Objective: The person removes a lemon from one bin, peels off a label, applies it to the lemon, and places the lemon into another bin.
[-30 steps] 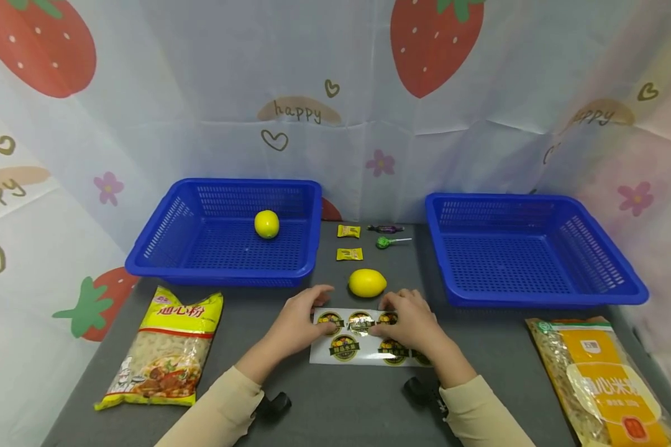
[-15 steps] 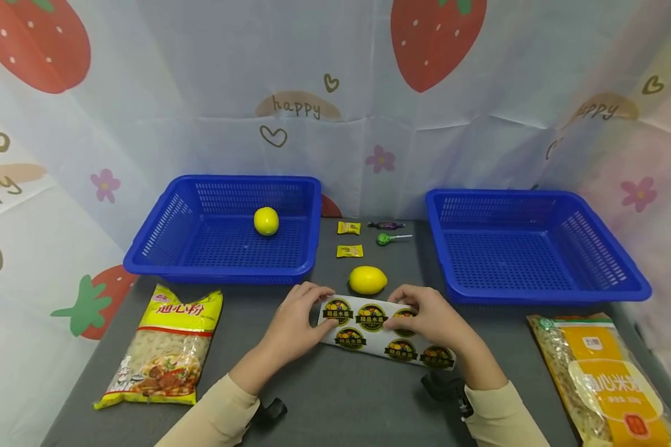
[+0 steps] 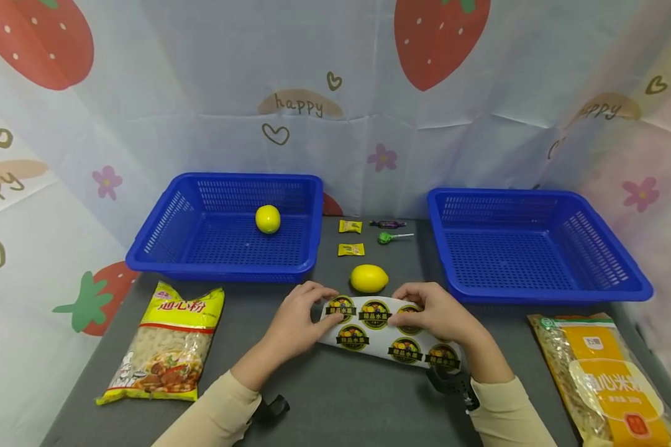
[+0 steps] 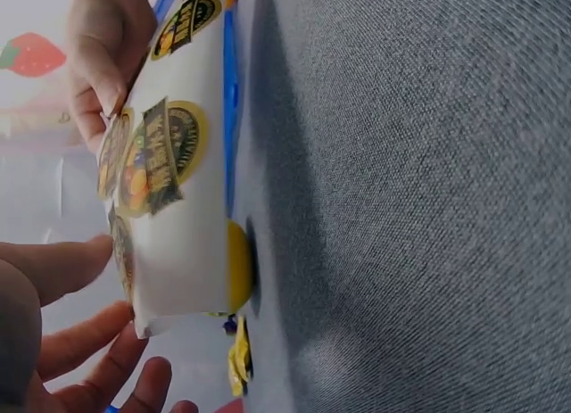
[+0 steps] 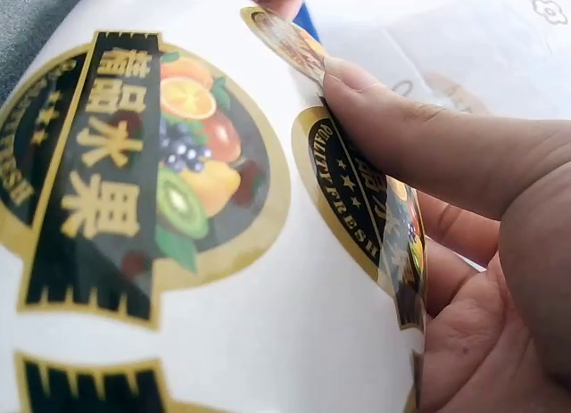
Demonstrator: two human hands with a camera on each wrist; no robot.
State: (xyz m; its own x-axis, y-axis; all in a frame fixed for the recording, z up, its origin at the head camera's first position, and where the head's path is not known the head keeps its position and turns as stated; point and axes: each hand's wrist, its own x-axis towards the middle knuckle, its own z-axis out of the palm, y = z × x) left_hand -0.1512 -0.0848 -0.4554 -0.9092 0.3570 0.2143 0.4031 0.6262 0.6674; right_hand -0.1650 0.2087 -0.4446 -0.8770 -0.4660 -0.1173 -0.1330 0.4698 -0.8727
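Note:
A white sheet of round fruit stickers (image 3: 377, 340), black and gold, is held up between both hands in front of a yellow lemon (image 3: 369, 279). My left hand (image 3: 296, 323) pinches its left end, thumb on the printed face and fingers behind. With the thumb in front and the other fingers behind, my right hand (image 3: 438, 313) grips the sheet's upper right part. In the right wrist view the right thumb (image 5: 401, 136) presses at the edge of a sticker (image 5: 352, 194), and the sheet curves. The left wrist view shows the sheet (image 4: 192, 252) raised, its shadow on the grey cloth.
Behind the lemon lie two yellow-wrapped candies (image 3: 351, 249), a purple-wrapped candy (image 3: 388, 224) and a green lollipop (image 3: 386, 238). A blue basket (image 3: 223, 273) with a yellow fruit (image 3: 268, 219) stands left, another blue basket (image 3: 542, 292) right. Food bags (image 3: 164, 347) flank the hands.
The sticker sheet, flat and glossy a second ago, is now raised and tilted, its right end bent down nearer the person. My right hand has moved right with it.

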